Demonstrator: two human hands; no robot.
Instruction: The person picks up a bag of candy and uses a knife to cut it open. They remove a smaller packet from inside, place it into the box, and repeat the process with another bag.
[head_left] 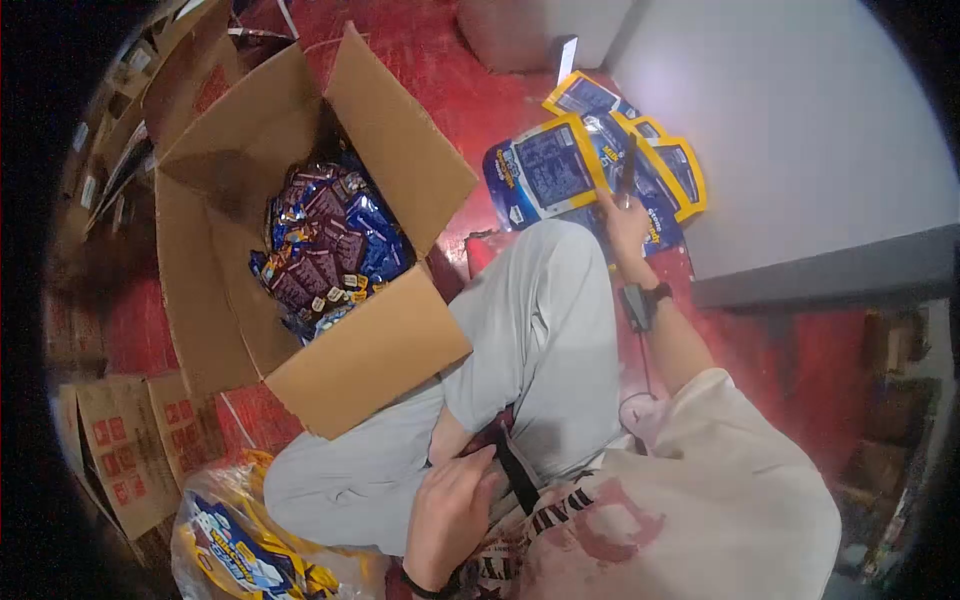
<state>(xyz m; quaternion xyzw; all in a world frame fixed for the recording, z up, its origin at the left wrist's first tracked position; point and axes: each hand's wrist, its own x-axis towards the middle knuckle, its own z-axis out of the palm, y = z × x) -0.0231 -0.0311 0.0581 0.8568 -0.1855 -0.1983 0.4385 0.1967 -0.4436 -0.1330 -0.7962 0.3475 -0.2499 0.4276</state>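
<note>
My right hand (627, 228) reaches over a spread of flat blue pouches with yellow edges (548, 172) on the red floor. Its fingers are closed around a dark, narrow, blade-like object (628, 168), which points away from me across the pouches. A watch-like device sits on that wrist. In my lap rests my left hand (450, 515), its fingers loosely bent and nothing visible in them, beside a black strap (517, 475). An opened cardboard box (365, 350) stands ahead to the left, holding many small wrapped packets (330, 240) in purple and blue.
A clear plastic bag of yellow-and-blue packaging (235, 545) lies by my left knee. Flattened cartons (125, 450) are at the left edge. A grey panel (790, 140) rises to the right of the pouches. My crossed legs (545, 330) lie between the box and the pouches.
</note>
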